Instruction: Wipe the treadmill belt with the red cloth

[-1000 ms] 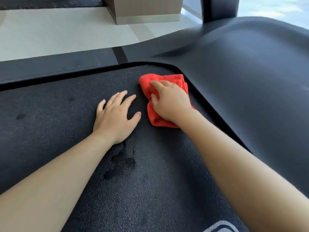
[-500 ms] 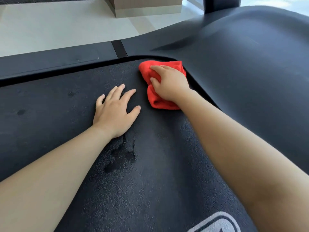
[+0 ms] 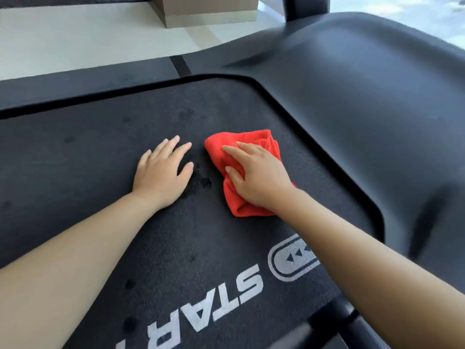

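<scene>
Observation, one view from the person's head.

Right hand (image 3: 256,176): palm down on the red cloth (image 3: 241,172), pressing it against the treadmill belt (image 3: 88,159). Fingers only lightly curled, spread over the top of the bunched fabric; thumb lies along the cloth's left side. This is a flat press more than a fist. Cloth sticks out beyond the fingertips at the far end and below the wrist at the near end.

Left hand (image 3: 162,172): nothing in it. Laid flat on the belt, fingers extended and slightly fanned, thumb pointing toward the cloth. Hand and cloth lie near each other but do not touch; a strip of bare belt shows between them.

Cloth position: on the belt's right half, crumpled, near the curved edge where the belt meets the smooth dark motor cover (image 3: 364,102). Not touching that cover.

Belt surface: dark, grainy. A few darker blotches (image 3: 205,182) sit just beside the left thumb, between the two hands; I cannot tell whether they are wet or stains. White lettering (image 3: 201,311) and an oval logo (image 3: 292,260) are printed nearer the person, the right forearm crossing the logo's edge.

Pale floor (image 3: 88,39) lies beyond the belt's far rail.
</scene>
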Demonstrator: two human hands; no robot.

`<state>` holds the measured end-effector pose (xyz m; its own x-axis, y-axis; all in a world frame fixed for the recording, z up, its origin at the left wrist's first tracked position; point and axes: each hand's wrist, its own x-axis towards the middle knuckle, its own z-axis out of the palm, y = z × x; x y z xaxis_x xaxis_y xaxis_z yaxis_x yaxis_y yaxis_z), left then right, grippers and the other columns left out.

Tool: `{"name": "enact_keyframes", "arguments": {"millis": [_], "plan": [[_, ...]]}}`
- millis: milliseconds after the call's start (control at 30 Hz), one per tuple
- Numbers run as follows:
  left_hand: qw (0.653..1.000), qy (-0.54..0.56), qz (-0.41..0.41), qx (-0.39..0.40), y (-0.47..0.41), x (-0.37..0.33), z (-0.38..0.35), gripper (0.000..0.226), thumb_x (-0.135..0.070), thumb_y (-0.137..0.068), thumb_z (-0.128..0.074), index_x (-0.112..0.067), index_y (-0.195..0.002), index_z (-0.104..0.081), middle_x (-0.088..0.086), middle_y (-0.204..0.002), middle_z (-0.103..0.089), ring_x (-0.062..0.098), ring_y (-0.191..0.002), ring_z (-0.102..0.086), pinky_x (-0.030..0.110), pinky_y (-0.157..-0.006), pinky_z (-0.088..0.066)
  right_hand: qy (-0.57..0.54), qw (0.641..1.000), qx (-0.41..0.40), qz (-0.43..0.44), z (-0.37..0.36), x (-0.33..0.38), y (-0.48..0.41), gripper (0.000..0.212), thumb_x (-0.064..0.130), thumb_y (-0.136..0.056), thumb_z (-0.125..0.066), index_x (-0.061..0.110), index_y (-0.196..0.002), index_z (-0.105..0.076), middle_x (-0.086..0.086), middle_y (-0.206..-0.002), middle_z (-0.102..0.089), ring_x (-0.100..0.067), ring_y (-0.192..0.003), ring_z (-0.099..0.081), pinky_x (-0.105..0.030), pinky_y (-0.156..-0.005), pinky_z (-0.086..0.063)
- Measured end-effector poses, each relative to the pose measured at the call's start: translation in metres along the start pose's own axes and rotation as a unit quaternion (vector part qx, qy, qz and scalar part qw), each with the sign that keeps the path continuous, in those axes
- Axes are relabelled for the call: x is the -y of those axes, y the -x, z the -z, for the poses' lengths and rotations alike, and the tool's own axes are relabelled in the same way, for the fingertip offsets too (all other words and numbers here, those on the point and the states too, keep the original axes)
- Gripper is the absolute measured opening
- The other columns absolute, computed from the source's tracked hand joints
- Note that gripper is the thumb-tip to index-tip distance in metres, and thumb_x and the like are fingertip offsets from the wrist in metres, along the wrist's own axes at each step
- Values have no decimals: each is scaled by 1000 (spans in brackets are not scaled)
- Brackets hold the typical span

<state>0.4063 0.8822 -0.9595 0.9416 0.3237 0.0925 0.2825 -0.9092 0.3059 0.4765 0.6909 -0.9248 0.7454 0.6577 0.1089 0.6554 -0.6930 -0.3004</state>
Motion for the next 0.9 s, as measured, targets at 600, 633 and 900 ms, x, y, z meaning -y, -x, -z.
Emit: {"name": "enact_keyframes", "arguments": {"millis": [600,633,900], "plan": [[1000,-6,28,5,87,10,16,54,-37,-95,-37,-21,-146,-26,-6,-156,-17,12,-144,-10,37,-115,-8,15,999,28,-23,-16,47,-11,45,34,-93,-45,25,-137,-43,-6,-145,-42,-30,-134,-35,-46,-105,-35],[1000,-10,20,14,86,13,17,55,-39,-95,-37,-21,-146,-24,-6,-157,-15,12,-144,-9,38,-115,-8,17,1000,22,-9,-15,48,1,44,33,-92,-47,24,-134,-46,-7,-140,-47,-30,-130,-39,-46,-101,-39],[999,-41,-10,28,58,29,19,59,-45,-93,-37,-24,-147,-22,-4,-157,-13,15,-144,-8,43,-115,-8,31,999,-2,22,-19,42,21,51,48,-91,-46,30,-139,-41,-2,-147,-39,-24,-137,-32,-44,-102,-34]]}}
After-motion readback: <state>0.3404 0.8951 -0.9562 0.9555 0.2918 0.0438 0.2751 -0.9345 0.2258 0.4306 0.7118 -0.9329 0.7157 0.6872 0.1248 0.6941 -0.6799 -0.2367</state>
